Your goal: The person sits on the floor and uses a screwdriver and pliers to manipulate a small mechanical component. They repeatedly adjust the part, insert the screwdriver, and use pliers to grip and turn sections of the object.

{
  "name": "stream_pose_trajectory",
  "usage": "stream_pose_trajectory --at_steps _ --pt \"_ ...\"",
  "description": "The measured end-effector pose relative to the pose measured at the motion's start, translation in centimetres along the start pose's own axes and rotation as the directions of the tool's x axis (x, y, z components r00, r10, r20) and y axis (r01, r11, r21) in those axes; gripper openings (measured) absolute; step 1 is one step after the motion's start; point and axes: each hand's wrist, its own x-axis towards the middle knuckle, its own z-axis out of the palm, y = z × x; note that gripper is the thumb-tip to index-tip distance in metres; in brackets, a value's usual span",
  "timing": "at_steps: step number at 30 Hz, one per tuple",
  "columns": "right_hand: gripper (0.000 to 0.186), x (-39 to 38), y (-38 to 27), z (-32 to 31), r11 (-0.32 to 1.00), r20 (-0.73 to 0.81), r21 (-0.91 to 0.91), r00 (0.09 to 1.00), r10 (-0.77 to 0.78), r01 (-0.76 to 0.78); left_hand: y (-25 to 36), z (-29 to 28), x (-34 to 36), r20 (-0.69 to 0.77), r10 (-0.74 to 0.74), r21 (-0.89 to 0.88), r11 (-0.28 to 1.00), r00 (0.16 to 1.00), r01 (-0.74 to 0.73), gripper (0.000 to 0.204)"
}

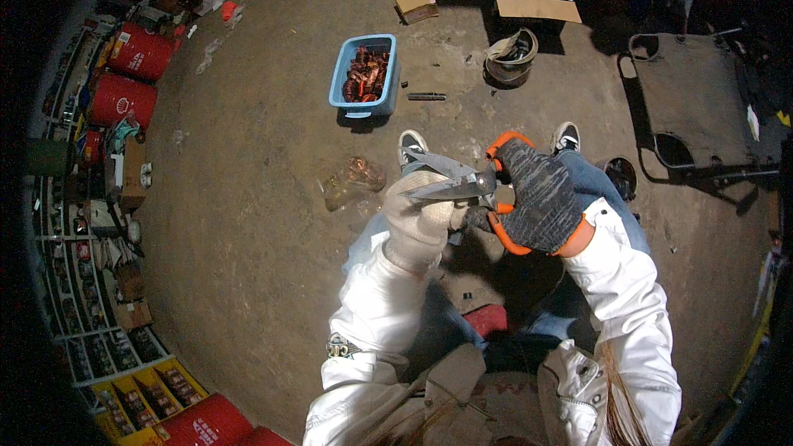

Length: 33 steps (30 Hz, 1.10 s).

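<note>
My right hand (538, 202), in a dark grey knit glove with an orange cuff, is wrapped round the orange handles of a pair of large shears (446, 189). The two metal blades stand apart and point left, across my left hand. My left hand (420, 216) wears a cream knit glove and is curled closed just beneath the lower blade. Whatever lies in its fingers is hidden by the glove and the blades. Both hands are held over my lap, between my knees.
Ahead stands a blue plastic tub (333, 95) of copper-coloured pieces, with a dark bar (427, 97) near it. A clear bag (339, 192) lies left of my legs. A bucket (510, 74), an open carton (538, 8) and a folding frame seat (702, 91) stand further right. Red drums (124, 101) line the left.
</note>
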Motion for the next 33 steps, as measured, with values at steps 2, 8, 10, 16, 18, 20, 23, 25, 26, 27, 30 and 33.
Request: stream_pose_trajectory --at_steps 2,8,10,16,18,20,23,25,26,27,30,33 --pt "0.059 0.0 -0.3 0.0 1.000 0.010 -0.016 1.000 0.007 -0.007 -0.4 -0.4 -0.1 0.013 0.004 -0.032 0.999 1.000 -0.004 0.024" --pt "0.061 0.0 -0.6 -0.1 0.998 0.089 0.002 0.994 0.066 -0.067 -0.3 -0.1 0.0 -0.005 0.058 -0.043 0.997 0.998 -0.058 0.029" --pt "0.061 0.0 -0.6 0.0 1.000 0.046 -0.003 0.999 0.024 -0.023 0.2 0.1 0.1 -0.033 0.046 -0.006 0.999 0.998 -0.047 0.031" --pt "0.062 0.1 -0.6 0.1 0.998 0.090 0.026 0.995 0.053 -0.055 0.6 0.6 0.1 -0.102 0.039 0.179 0.984 0.994 -0.020 0.026" --pt "0.062 -0.1 -0.7 0.2 0.994 0.110 0.039 0.989 0.094 -0.098 0.3 0.6 0.1 -0.109 0.050 0.186 0.982 0.993 -0.029 0.025" --pt "0.062 -0.3 -0.8 0.3 0.989 0.098 0.101 0.990 0.102 -0.112 0.1 0.5 0.1 -0.073 0.057 0.212 0.976 0.996 -0.041 0.024" --pt "0.061 -0.6 -0.8 0.6 0.996 0.063 0.041 0.995 0.073 -0.076 0.2 0.3 0.0 -0.092 0.000 0.215 0.976 0.996 0.020 0.023" --pt "0.061 -0.6 -0.8 0.8 0.997 0.049 0.045 0.997 0.064 -0.066 0.3 0.5 -0.1 -0.098 -0.015 0.257 0.966 0.995 0.040 0.023" --pt "0.060 -0.7 -0.8 0.9 0.992 0.054 0.088 0.995 0.085 -0.090 0.4 0.6 -0.1 -0.084 -0.004 0.307 0.951 0.996 0.029 0.024" --pt "0.060 -0.7 -0.8 1.0 0.997 0.056 0.043 0.996 0.065 -0.067 0.6 0.6 -0.1 -0.080 0.012 0.361 0.932 0.997 0.018 0.024" --pt "0.059 -0.6 -0.8 0.9 0.993 0.097 0.073 0.992 0.087 -0.094 0.6 1.0 0.2 -0.164 -0.125 0.227 0.961 0.978 0.160 0.023" --pt "0.058 -0.2 -0.8 0.6 0.985 0.122 0.131 0.988 0.096 -0.112 0.7 0.9 0.4 -0.072 -0.030 -0.100 0.995 0.997 0.023 0.027"
